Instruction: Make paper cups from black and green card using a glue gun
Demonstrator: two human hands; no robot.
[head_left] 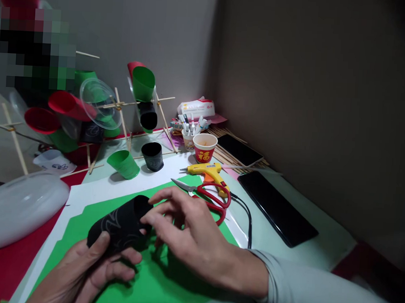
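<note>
My left hand (96,268) holds a black paper tube (115,226), cup-shaped with grey line drawings, its thumb on the near side and fingers beneath. The tube lies tilted, with its open end toward the right. At that rim my right hand (184,236) has its thumb and fingers bent closed on the edge. Under both hands lies green paper (168,285) on a white sheet (101,182). Red-handled scissors (213,197) rest just beyond my right hand, beside a yellow hot glue gun (208,171).
A green paper cup (123,164) and a black one (152,156) stand behind. Stick frames carry coloured cups (144,84) at the left. A red bowl (204,148), markers (191,125), sticks (224,132), two dark phone-like slabs (277,208) and a white balloon-like object (23,210) surround the sheet.
</note>
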